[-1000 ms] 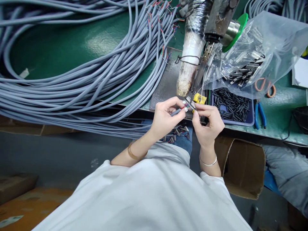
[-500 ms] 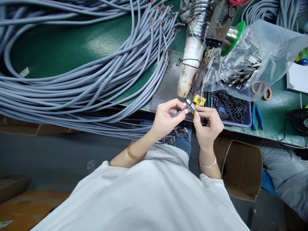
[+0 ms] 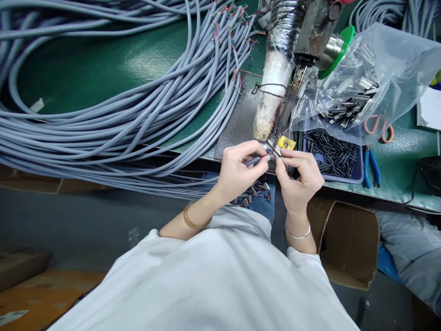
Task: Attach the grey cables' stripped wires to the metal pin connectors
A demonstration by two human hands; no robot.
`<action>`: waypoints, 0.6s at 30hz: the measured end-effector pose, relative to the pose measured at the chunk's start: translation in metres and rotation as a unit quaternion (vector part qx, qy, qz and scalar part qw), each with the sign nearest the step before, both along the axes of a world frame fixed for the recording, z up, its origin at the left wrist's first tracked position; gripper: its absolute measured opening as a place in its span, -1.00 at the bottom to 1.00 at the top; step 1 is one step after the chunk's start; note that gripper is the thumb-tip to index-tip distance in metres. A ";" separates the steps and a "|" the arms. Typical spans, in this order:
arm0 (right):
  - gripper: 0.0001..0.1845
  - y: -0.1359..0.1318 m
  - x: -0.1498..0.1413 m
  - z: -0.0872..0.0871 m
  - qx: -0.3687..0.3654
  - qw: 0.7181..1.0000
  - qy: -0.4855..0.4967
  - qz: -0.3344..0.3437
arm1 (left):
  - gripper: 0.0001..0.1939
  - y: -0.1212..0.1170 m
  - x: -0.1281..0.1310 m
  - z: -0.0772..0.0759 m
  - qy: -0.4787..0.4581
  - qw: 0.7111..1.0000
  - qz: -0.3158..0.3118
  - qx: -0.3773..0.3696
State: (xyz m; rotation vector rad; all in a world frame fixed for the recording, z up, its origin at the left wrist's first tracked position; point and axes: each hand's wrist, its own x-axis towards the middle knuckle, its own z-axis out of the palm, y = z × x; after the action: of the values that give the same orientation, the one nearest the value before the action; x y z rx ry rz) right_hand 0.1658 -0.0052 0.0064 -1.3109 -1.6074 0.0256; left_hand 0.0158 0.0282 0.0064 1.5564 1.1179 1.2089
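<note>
My left hand [image 3: 241, 168] is closed, its thumb and fingers pinching a grey cable [image 3: 252, 161] close to its stripped end with thin coloured wires. My right hand [image 3: 299, 177] is closed too, with thumb and fingertips on one end of a small multi-pin connector [image 3: 277, 151]. The wires meet the connector's pin row between my hands. Down to this row reaches the mounted soldering iron [image 3: 289, 99], and its tip appears to touch the pins. A thin solder wire [image 3: 296, 105] runs beside the iron from a green-flanged spool [image 3: 336, 53].
Many grey cables [image 3: 138, 124] cover the bench's left. Beside the iron stands a wrapped tube [image 3: 270, 96]. To the right are a bag of connectors [image 3: 358, 87], a bin [image 3: 358, 172] of black pieces, blue-handled pliers [image 3: 372, 168] and orange-handled scissors [image 3: 389, 133]. Finished-looking connector ends [image 3: 257, 191] hang below.
The connector has shifted slightly under the iron, and the iron's tip now overlaps its pins. Both hands keep their grips and have barely moved.
</note>
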 end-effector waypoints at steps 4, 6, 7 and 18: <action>-0.86 -0.003 0.001 -0.004 0.006 1.000 -0.016 0.011 | -0.93 -0.001 -0.002 -0.003 0.008 1.000 -0.013 -0.020; -0.84 -0.005 0.002 -0.007 0.011 1.000 -0.021 0.014 | -0.92 -0.001 -0.001 -0.004 0.011 0.999 -0.017 -0.026; -0.83 -0.005 0.002 -0.007 0.015 1.000 -0.025 0.013 | -0.92 -0.001 -0.001 -0.004 0.010 0.999 -0.018 -0.028; -0.89 -0.008 0.000 -0.007 -0.050 0.998 0.050 0.003 | -0.87 -0.003 -0.005 -0.007 -0.106 0.982 -0.066 -0.139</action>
State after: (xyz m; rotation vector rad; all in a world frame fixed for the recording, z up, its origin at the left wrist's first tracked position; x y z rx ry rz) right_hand 0.1663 -0.0134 -0.0003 -1.3593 -1.5413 0.1745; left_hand 0.0105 0.0251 -0.0006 1.2395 0.9801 1.0523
